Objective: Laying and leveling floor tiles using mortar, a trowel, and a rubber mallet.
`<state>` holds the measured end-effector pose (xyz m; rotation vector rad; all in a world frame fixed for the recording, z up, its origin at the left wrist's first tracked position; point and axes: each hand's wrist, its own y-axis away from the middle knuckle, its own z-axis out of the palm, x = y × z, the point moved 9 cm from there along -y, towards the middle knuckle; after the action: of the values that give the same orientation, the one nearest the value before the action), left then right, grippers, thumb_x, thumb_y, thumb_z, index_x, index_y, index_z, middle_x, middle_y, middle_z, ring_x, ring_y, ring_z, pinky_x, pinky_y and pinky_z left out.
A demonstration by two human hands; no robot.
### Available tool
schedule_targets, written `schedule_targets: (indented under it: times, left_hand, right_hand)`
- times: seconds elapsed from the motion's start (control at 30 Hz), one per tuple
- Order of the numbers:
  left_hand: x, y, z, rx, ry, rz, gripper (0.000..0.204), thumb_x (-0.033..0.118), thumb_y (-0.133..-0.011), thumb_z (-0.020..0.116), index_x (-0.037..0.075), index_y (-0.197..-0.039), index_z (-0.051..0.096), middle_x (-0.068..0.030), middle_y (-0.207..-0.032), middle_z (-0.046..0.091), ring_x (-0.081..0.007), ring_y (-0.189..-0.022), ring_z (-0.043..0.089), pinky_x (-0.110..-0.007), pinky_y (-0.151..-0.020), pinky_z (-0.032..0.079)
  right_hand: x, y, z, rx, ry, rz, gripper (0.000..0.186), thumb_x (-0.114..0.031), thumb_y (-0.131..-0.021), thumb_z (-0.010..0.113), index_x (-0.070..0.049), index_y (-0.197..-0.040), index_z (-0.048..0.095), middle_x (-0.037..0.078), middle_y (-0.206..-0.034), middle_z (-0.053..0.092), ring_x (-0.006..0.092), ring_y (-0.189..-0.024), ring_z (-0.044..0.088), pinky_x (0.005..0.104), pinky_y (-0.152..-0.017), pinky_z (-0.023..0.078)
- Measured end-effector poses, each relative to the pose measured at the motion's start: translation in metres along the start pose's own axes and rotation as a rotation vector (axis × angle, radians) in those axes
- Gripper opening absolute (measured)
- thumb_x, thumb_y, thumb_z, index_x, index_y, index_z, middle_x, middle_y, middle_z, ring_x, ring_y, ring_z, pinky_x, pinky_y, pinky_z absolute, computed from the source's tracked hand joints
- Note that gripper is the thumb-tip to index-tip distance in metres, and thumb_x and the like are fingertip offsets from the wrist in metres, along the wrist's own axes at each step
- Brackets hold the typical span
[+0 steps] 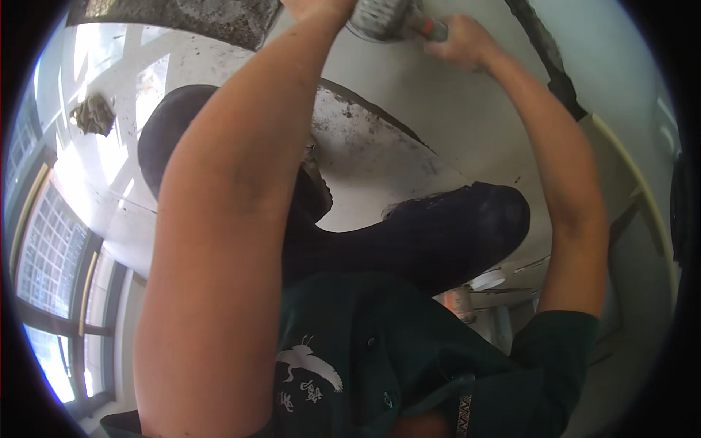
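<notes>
At the top edge, my left hand (318, 9) is beside a grey power tool (381, 18) with a red band; its fingers are mostly cut off or hidden. My right hand (464, 44) is closed round the tool's handle, at the upper right. The tool is over pale grey floor tiles (438, 109). A dark, rough mortar patch (182, 20) lies at the upper left. Below the tool, between my bent knees, is a mortar-smeared pale slab (372, 139) with a dark edge, partly hidden by my left forearm and legs.
A crumpled grey lump (93, 114) lies on sunlit tiles at left, near tall framed windows (51, 248). A dark gap (555, 80) runs along the pale right wall, with a yellowish strip (621, 153). A white round lid (488, 279) and an orange cylinder (458, 303) sit behind my right leg.
</notes>
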<state>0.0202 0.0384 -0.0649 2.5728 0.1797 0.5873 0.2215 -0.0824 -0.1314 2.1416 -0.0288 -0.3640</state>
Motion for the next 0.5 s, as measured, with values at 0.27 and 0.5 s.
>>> schedule_targets:
  times: [0.27,0.5]
  left_hand:
    - [-0.010,0.012,0.013,0.120,-0.090,0.074,0.041,0.043,-0.092,0.058,0.009,-0.112,0.070,-0.0177,-0.118,0.070,-0.0360,-0.113,0.065,-0.045,-0.091,0.050]
    - [0.001,0.036,0.054,0.155,-0.113,0.265,0.044,0.043,-0.091,0.059,0.007,-0.113,0.070,-0.0185,-0.120,0.069,-0.0363,-0.115,0.065,-0.046,-0.092,0.050]
  right_hand:
    - [-0.022,0.064,0.003,-0.052,-0.377,0.001,0.046,-0.018,-0.086,0.067,0.015,-0.118,0.063,0.028,-0.111,0.067,0.0350,-0.102,0.066,0.0426,-0.089,0.054]
    - [0.020,0.105,0.053,-0.029,-0.339,0.266,0.056,-0.015,-0.088,0.066,0.021,-0.128,0.051,0.041,-0.122,0.056,0.0510,-0.107,0.063,0.0588,-0.086,0.056]
